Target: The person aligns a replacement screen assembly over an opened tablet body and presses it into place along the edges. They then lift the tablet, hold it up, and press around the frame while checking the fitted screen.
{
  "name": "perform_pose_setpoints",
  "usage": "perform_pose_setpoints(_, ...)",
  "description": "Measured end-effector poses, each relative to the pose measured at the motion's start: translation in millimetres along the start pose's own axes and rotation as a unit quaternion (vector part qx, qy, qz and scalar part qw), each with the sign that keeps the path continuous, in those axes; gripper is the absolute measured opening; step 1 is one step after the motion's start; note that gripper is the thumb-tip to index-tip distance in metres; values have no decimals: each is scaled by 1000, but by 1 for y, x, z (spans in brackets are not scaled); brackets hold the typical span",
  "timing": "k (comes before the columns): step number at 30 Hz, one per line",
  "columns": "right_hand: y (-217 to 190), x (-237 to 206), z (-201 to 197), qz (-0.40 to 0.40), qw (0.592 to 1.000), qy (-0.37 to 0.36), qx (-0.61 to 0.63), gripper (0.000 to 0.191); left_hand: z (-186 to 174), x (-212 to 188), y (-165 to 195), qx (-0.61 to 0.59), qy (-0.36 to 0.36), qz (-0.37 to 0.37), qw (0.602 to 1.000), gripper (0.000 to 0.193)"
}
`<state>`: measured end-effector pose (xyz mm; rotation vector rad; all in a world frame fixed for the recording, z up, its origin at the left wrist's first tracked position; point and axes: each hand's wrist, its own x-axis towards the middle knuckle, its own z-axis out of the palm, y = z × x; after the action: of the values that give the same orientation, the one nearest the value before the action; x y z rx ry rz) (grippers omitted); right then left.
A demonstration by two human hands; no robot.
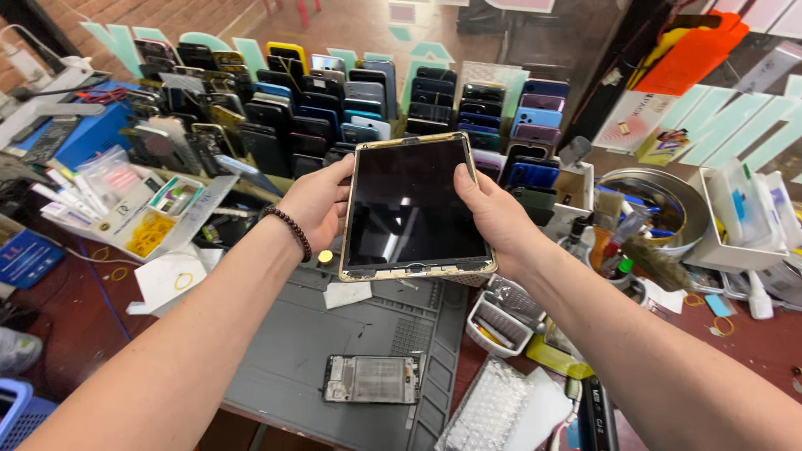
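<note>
Both my hands hold up a tablet [413, 209] with a dark screen and a worn gold frame, above the workbench. My left hand [316, 203] grips its left edge; a dark bead bracelet sits on that wrist. My right hand [494, 213] grips its right edge, thumb on the screen's upper right. Below, a stripped phone frame [373, 378] lies flat on a grey work mat [292, 351].
Racks of several upright phones [334, 100] stand behind the tablet. A white tray with rubber bands and packets [146, 217] sits left. A metal bowl [660, 196], bottles, white bins [735, 221] and a small parts tray [501, 321] crowd the right. Blue basket [17, 409] at lower left.
</note>
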<state>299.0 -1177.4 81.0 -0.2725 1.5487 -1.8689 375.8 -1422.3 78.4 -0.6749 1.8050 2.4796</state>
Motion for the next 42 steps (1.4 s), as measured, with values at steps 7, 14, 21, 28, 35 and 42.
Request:
perform_pose_setpoints(7,21,21,87,38,992,-106,57,60,-86,-65,2,19,102,50,993,20)
perform_pose_setpoints(14,29,33,170,67,988,-138,25,58,-162,-123,0,10,229,11,973,28)
perform_pose_setpoints(21,42,61,236,69,984,-166,5,58,-229,-140,8,-5,251,10,968,27)
perform_pose_setpoints(28,62,113,316,77,980,-185,16,57,-335,-129,15,-27,270,23,962,21)
perform_pose_setpoints(35,108,171,442,119,969,-211,42,59,-509,-195,1,570,277,-17,773,19)
perform_pose_setpoints(42,135,197,522,163,963,-206,67,56,-569,-256,-34,761,149,-146,615,20)
